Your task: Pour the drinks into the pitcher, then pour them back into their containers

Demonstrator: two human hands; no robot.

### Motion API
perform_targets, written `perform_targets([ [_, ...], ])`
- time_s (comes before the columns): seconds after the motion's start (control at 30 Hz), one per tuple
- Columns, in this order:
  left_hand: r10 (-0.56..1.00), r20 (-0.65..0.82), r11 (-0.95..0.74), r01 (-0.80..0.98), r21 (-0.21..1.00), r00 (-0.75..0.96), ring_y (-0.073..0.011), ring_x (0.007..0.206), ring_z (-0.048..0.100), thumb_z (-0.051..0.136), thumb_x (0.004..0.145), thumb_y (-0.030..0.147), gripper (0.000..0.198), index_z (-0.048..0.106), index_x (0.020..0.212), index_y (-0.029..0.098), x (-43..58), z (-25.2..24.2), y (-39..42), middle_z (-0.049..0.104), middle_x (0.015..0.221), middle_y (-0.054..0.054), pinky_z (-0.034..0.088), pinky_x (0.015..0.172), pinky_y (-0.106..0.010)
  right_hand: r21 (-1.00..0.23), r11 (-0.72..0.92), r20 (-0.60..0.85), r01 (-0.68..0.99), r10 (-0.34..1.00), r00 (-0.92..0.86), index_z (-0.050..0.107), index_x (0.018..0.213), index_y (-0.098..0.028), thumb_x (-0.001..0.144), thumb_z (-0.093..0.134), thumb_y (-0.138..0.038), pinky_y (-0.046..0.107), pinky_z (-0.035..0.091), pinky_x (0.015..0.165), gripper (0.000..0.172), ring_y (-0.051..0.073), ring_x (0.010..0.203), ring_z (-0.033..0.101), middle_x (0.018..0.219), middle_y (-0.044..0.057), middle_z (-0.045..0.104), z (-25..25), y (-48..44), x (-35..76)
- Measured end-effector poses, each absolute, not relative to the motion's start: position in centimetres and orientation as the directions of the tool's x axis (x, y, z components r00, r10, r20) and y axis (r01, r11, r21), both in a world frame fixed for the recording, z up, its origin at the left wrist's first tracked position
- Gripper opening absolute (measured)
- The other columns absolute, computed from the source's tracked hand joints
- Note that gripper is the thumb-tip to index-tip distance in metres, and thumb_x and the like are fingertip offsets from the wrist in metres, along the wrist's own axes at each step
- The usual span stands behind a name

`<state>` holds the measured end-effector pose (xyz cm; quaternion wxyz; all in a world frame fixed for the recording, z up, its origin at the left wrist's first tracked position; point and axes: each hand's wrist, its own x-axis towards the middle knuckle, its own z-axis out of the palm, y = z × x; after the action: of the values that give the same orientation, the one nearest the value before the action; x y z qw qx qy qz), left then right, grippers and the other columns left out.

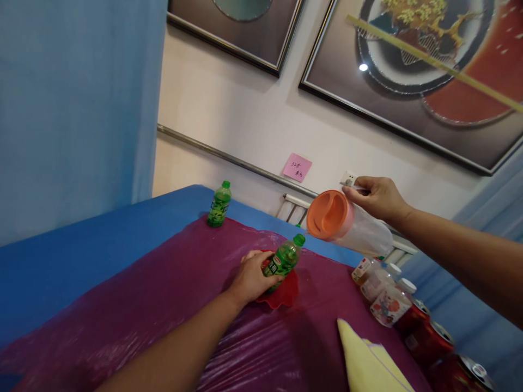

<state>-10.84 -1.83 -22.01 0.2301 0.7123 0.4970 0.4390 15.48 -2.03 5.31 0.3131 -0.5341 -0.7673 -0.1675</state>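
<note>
Table, blue cover, overlaid with a glossy purple sheet; all places below given from the red dish.
Pitcher, clear body, orange lid: above and right of the dish, off the table, tipped with lid toward the held bottle. Right hand closed on its handle.
Yellow cloth: near side, right of the dish.
Cluster of small white-capped bottles and red cans: right of the dish, at table edge.
Red dish: centre of the purple sheet.
Green bottle, capped: standing tilted on the dish, left hand wrapped round its lower half.
Second green bottle: far left of the dish, upright, well apart.
</note>
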Motion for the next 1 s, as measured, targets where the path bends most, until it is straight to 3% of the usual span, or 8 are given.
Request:
perform_targets([
  [1.0,0.91,0.39,-0.406,0.489,0.772,0.141,-0.0316,0.12,0.063,0.091,0.065,0.036,0.065,0.073,0.126,0.024,-10.86,-21.82,-2.01,0.071,0.121,-0.009,0.045,0.108,-0.044,-0.077,0.367,0.65,0.927,0.723,-0.232,0.039,0.054,-0.025,0.08,0.059,-0.066,0.031,0.027,0.051,0.053,0.014,0.054,0.034,0.053,-0.001,0.036,5.44,-2.32,15.03],
])
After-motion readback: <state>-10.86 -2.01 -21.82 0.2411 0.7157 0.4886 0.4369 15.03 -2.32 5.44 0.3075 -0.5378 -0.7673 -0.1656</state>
